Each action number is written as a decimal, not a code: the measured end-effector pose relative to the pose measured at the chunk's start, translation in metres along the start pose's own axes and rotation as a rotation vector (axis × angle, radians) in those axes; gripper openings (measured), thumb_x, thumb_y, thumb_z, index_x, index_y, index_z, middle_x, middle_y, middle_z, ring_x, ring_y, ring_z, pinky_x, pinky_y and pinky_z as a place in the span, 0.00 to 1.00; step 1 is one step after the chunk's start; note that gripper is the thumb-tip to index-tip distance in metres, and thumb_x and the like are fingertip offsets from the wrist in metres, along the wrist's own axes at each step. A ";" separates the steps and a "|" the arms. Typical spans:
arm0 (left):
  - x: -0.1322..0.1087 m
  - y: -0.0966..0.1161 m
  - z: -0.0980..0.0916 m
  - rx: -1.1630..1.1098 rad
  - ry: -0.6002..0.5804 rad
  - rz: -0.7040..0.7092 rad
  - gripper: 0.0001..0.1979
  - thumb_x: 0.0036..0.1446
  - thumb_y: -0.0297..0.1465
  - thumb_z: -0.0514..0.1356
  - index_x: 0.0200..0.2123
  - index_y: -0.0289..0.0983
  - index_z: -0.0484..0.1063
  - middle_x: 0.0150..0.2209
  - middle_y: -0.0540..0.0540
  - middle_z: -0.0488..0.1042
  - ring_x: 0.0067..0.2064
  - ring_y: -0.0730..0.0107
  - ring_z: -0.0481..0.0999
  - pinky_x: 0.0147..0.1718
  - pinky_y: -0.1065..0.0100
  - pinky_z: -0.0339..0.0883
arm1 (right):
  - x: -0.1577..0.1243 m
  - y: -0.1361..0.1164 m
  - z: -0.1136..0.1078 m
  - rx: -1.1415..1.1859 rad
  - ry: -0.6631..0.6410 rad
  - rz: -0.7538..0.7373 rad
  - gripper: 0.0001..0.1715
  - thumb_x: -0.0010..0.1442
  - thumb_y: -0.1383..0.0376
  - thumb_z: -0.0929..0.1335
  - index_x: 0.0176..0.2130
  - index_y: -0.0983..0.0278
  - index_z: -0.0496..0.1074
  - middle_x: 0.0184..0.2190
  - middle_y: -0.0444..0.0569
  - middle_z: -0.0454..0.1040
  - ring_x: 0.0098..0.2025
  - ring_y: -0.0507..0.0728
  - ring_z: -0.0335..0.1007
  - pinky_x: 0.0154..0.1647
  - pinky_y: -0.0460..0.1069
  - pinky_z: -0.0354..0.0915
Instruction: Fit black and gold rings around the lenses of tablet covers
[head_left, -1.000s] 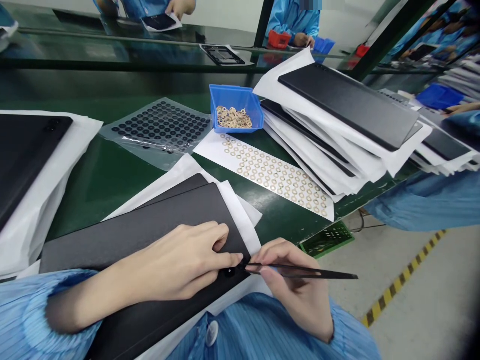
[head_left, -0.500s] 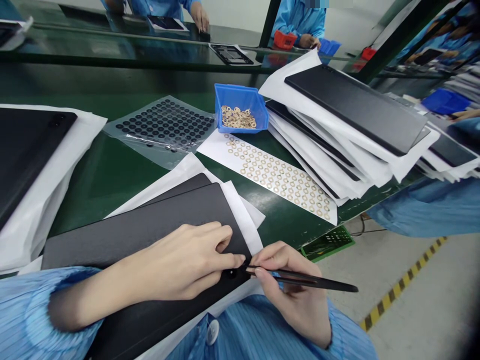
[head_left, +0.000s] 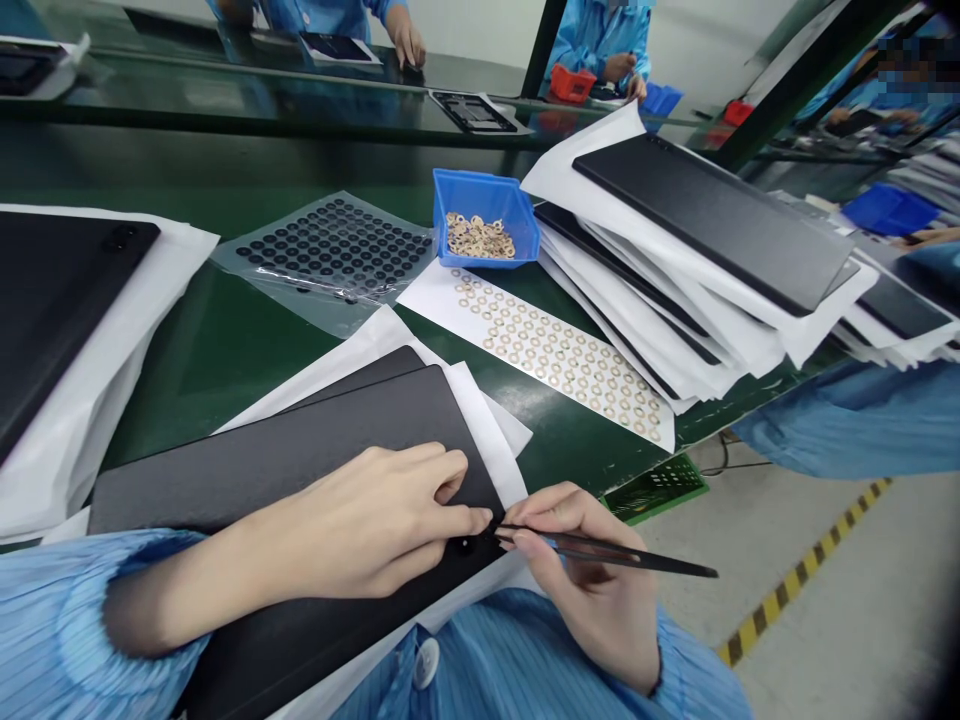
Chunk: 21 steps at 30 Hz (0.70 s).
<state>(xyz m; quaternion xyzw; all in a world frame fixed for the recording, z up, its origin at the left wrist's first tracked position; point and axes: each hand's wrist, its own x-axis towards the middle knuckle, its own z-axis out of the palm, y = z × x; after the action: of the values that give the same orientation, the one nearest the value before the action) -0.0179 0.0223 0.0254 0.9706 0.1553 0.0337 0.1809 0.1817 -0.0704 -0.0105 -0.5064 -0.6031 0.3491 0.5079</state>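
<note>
A black tablet back cover (head_left: 300, 440) lies in front of me on white sheets, with another dark cover edge under it. My left hand (head_left: 390, 525) rests across this cover, holding nothing. Its index fingertip presses near the camera holes at the right corner, and the other fingers are partly bent. In my right hand (head_left: 585, 570) is a pair of black tweezers (head_left: 637, 560), pinched between thumb and fingers. Their tips meet the cover's corner beside my left fingertip. Whatever small part sits at the tips is too hidden to make out.
Beyond the cover are a sheet of black rings (head_left: 337, 245), a blue bin (head_left: 487, 262) of small gold rings and a white strip (head_left: 540, 350) with rows of rings. Stacked covers with paper (head_left: 697, 220) stand right, another stack (head_left: 67, 330) left. Co-workers sit behind and to the right.
The tweezers and right fingers have shifted very slightly at the corner. My left hand keeps its place. The whole view has moved a little, and a co-worker's hands across the table have moved.
</note>
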 end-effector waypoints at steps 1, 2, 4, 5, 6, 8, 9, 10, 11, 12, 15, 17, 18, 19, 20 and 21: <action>0.000 0.000 0.000 -0.004 0.001 0.001 0.17 0.59 0.25 0.50 0.49 0.44 0.66 0.31 0.49 0.59 0.32 0.68 0.61 0.22 0.68 0.48 | 0.000 0.000 0.000 0.026 -0.004 0.002 0.09 0.56 0.74 0.67 0.33 0.61 0.68 0.31 0.44 0.72 0.32 0.52 0.72 0.32 0.48 0.70; 0.000 -0.001 0.000 -0.007 0.000 0.001 0.17 0.59 0.25 0.50 0.49 0.43 0.67 0.31 0.49 0.59 0.32 0.68 0.61 0.22 0.68 0.48 | 0.000 0.000 -0.001 0.047 -0.008 0.002 0.09 0.56 0.74 0.67 0.33 0.60 0.67 0.30 0.44 0.72 0.32 0.52 0.72 0.31 0.48 0.70; 0.000 -0.001 0.001 -0.010 -0.007 0.000 0.17 0.59 0.25 0.50 0.49 0.43 0.66 0.31 0.49 0.59 0.32 0.68 0.61 0.22 0.68 0.49 | 0.000 0.000 -0.001 0.056 -0.017 -0.003 0.09 0.56 0.74 0.67 0.33 0.61 0.67 0.30 0.44 0.72 0.32 0.53 0.72 0.31 0.48 0.70; 0.000 -0.001 0.001 -0.011 -0.010 0.001 0.16 0.59 0.25 0.50 0.49 0.43 0.66 0.31 0.49 0.59 0.32 0.68 0.61 0.22 0.68 0.49 | -0.001 -0.001 -0.002 0.045 -0.024 -0.009 0.09 0.56 0.75 0.68 0.33 0.61 0.68 0.30 0.44 0.72 0.32 0.53 0.72 0.32 0.49 0.70; 0.000 -0.001 0.002 -0.012 -0.013 0.004 0.16 0.59 0.25 0.50 0.49 0.43 0.66 0.31 0.49 0.59 0.32 0.68 0.61 0.22 0.68 0.49 | -0.001 -0.001 -0.003 0.030 -0.032 -0.014 0.09 0.55 0.75 0.68 0.34 0.61 0.68 0.30 0.45 0.72 0.32 0.53 0.72 0.32 0.49 0.70; 0.000 -0.001 0.002 -0.011 -0.011 0.003 0.16 0.59 0.25 0.50 0.49 0.43 0.66 0.31 0.49 0.59 0.32 0.68 0.61 0.22 0.68 0.49 | -0.002 -0.002 -0.004 -0.001 -0.047 -0.021 0.10 0.55 0.76 0.68 0.34 0.61 0.68 0.31 0.45 0.72 0.33 0.53 0.72 0.32 0.48 0.70; -0.001 -0.001 0.002 -0.009 -0.009 0.003 0.16 0.59 0.25 0.50 0.49 0.43 0.66 0.31 0.49 0.59 0.32 0.68 0.61 0.22 0.68 0.49 | -0.002 -0.003 -0.004 -0.010 -0.052 -0.020 0.10 0.54 0.76 0.68 0.34 0.61 0.68 0.31 0.45 0.72 0.33 0.53 0.72 0.33 0.48 0.69; -0.001 -0.001 0.002 -0.008 -0.006 0.001 0.16 0.59 0.25 0.50 0.49 0.43 0.66 0.31 0.49 0.59 0.32 0.68 0.61 0.22 0.68 0.49 | -0.003 -0.003 -0.004 -0.014 -0.054 -0.020 0.11 0.54 0.76 0.68 0.34 0.61 0.68 0.31 0.45 0.72 0.33 0.53 0.72 0.33 0.48 0.69; -0.001 -0.001 0.002 -0.009 -0.004 0.003 0.16 0.59 0.25 0.50 0.49 0.43 0.66 0.31 0.49 0.59 0.32 0.68 0.61 0.22 0.68 0.49 | -0.003 -0.003 -0.004 -0.014 -0.051 -0.018 0.11 0.54 0.76 0.69 0.34 0.61 0.68 0.31 0.45 0.72 0.33 0.53 0.72 0.33 0.48 0.69; -0.001 -0.001 0.002 -0.010 -0.004 0.003 0.16 0.60 0.25 0.50 0.49 0.43 0.66 0.31 0.49 0.59 0.32 0.68 0.61 0.22 0.68 0.49 | -0.004 -0.003 -0.004 -0.010 -0.047 -0.015 0.10 0.54 0.76 0.69 0.34 0.61 0.68 0.31 0.45 0.72 0.33 0.53 0.72 0.33 0.48 0.69; -0.001 -0.001 0.001 -0.012 -0.007 0.000 0.16 0.60 0.25 0.49 0.50 0.44 0.66 0.31 0.49 0.59 0.32 0.68 0.61 0.23 0.68 0.49 | -0.005 -0.002 -0.003 -0.002 -0.035 -0.006 0.11 0.55 0.76 0.68 0.34 0.61 0.68 0.31 0.45 0.72 0.33 0.53 0.72 0.33 0.48 0.69; 0.000 -0.002 0.001 -0.010 -0.011 -0.004 0.16 0.60 0.25 0.49 0.50 0.44 0.66 0.31 0.49 0.59 0.32 0.68 0.61 0.23 0.68 0.50 | -0.005 -0.001 -0.003 0.004 -0.030 0.002 0.11 0.55 0.76 0.68 0.35 0.61 0.68 0.32 0.45 0.72 0.34 0.53 0.72 0.34 0.49 0.69; 0.000 -0.002 0.001 -0.010 -0.013 -0.005 0.16 0.60 0.25 0.49 0.50 0.44 0.66 0.31 0.49 0.59 0.32 0.68 0.61 0.23 0.68 0.50 | -0.005 0.000 -0.003 0.014 -0.027 0.003 0.11 0.55 0.76 0.68 0.35 0.61 0.68 0.32 0.45 0.72 0.34 0.53 0.72 0.34 0.49 0.69; 0.000 -0.002 0.002 -0.010 -0.014 -0.004 0.16 0.60 0.25 0.49 0.50 0.44 0.66 0.31 0.49 0.59 0.32 0.68 0.61 0.23 0.68 0.50 | -0.005 0.000 -0.003 0.026 -0.026 0.000 0.11 0.55 0.76 0.68 0.35 0.61 0.68 0.31 0.45 0.72 0.34 0.53 0.72 0.34 0.49 0.69; 0.000 -0.002 0.002 -0.011 -0.014 -0.005 0.16 0.60 0.25 0.50 0.50 0.44 0.66 0.31 0.49 0.59 0.32 0.68 0.61 0.23 0.68 0.50 | -0.005 0.000 -0.003 0.038 -0.028 -0.004 0.11 0.56 0.76 0.68 0.35 0.61 0.68 0.31 0.45 0.72 0.34 0.53 0.72 0.34 0.49 0.69; 0.000 -0.002 0.002 -0.013 -0.012 -0.004 0.16 0.60 0.25 0.50 0.50 0.44 0.66 0.31 0.49 0.59 0.32 0.68 0.61 0.23 0.68 0.50 | -0.004 0.000 -0.003 0.046 -0.036 -0.008 0.10 0.55 0.76 0.68 0.35 0.61 0.68 0.31 0.45 0.72 0.34 0.53 0.72 0.34 0.50 0.69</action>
<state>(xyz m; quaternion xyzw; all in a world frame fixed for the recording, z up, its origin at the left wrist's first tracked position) -0.0187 0.0237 0.0230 0.9693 0.1558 0.0283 0.1883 0.1850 -0.0748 -0.0109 -0.4859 -0.6058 0.3701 0.5099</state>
